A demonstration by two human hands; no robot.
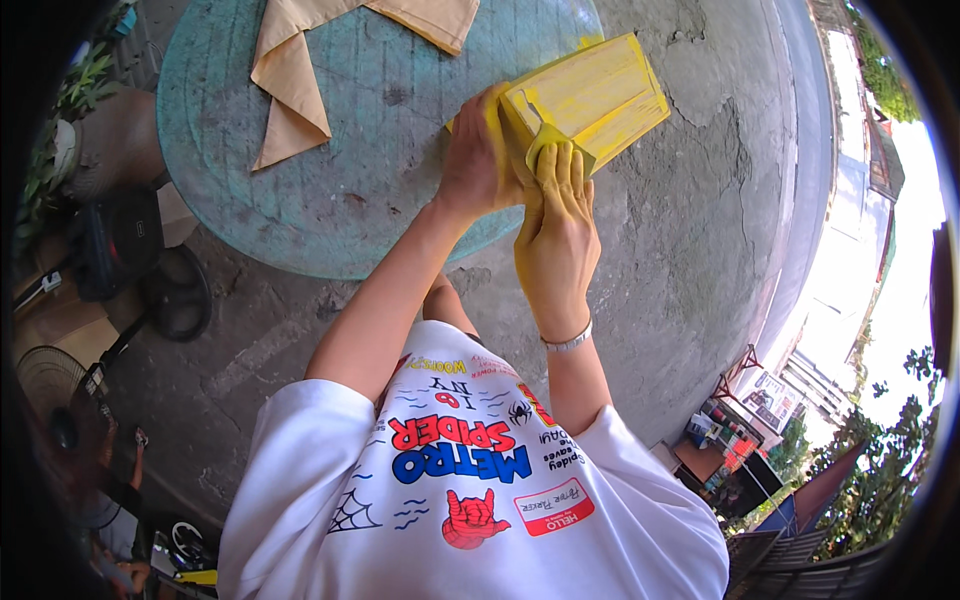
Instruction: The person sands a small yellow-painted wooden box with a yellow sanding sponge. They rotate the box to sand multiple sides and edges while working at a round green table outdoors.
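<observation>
A yellow wooden box (592, 92), its paint worn through to pale streaks, is held tilted over the right edge of the round table. My left hand (474, 155) grips its near left side, fingers partly hidden behind it. Against the box's near end my right hand (562, 215) presses a small piece of sandpaper (546, 136), coated with yellow dust, under fingers held straight and close together. Yellow dust covers both hands. Creased tan paper (296, 85) lies on the table's far left part.
The round table (240, 215) has a worn blue-green top, with a yellow smear near the box. Cracked concrete (690, 200) surrounds it. At left stand a black speaker (118, 240) and a fan (50, 378). Another person (125, 500) is at the lower left.
</observation>
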